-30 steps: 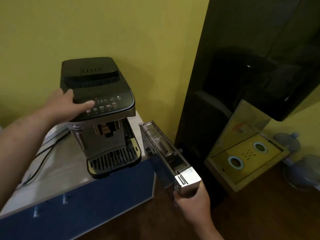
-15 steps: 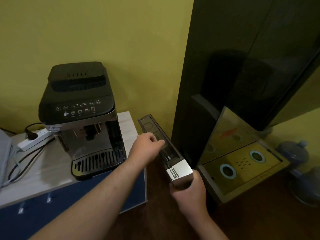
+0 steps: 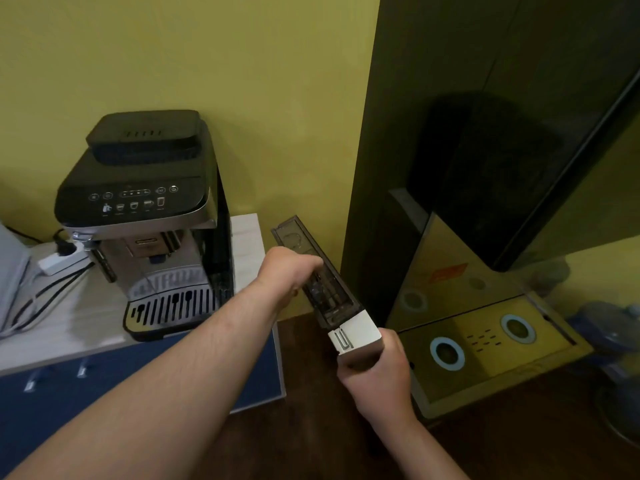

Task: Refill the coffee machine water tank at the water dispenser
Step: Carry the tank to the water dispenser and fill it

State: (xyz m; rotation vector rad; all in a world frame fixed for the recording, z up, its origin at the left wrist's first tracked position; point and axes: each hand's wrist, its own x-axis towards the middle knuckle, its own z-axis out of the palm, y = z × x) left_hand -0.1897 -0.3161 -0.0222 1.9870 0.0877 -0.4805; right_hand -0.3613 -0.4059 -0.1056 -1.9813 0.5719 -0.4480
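Observation:
The narrow smoked-plastic water tank with a silver front end is out of the black and silver coffee machine and held in the air to its right. My right hand grips the silver front end from below. My left hand is closed on the tank's top edge near its middle. The tall black water dispenser stands to the right, its yellow drip tray with two ringed holes low down beside the tank.
The coffee machine stands on a light counter over blue cabinet fronts. A white power strip with black cables lies at the left. Blue water bottles sit on the floor at the far right. Yellow wall behind.
My left hand left the top of the coffee machine and took hold of the tank's top edge. The tank has shifted slightly away from the machine towards the dispenser.

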